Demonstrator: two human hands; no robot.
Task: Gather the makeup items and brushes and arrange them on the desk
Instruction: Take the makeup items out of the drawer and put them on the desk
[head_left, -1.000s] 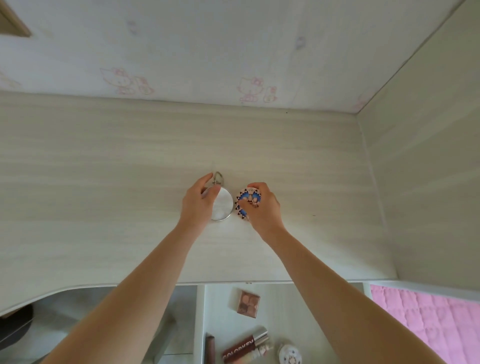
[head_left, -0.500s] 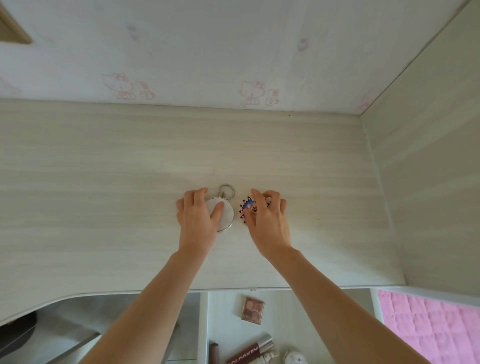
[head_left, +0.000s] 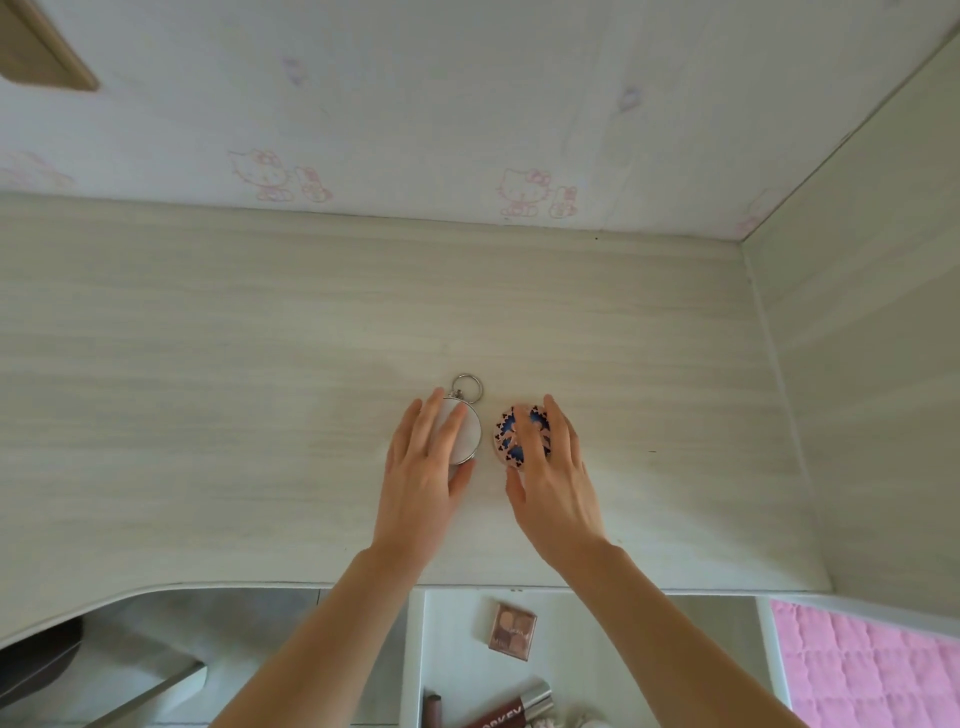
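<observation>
Two round compacts lie side by side on the pale wooden desk (head_left: 208, 364). The left one is a white mirror compact (head_left: 467, 434) with a metal key ring at its top. My left hand (head_left: 423, 478) lies over its left half with straight fingers. The right one is a pink compact with a blue patterned lid (head_left: 506, 436). My right hand (head_left: 553, 483) rests its straight fingers on top of it. In the open drawer (head_left: 452, 649) below the desk edge lie a small eyeshadow palette (head_left: 511, 630) and a dark red lip gloss tube (head_left: 506, 709).
The desk meets a wall with pink cat drawings at the back and a side panel (head_left: 857, 364) on the right. A pink quilted bed cover (head_left: 872, 670) shows at the lower right. A dark chair (head_left: 36, 660) sits at the lower left under the desk edge.
Both hands have flattened from curled grips onto the two compacts, which now lie flat on the desk. The view has shifted slightly downwards.
</observation>
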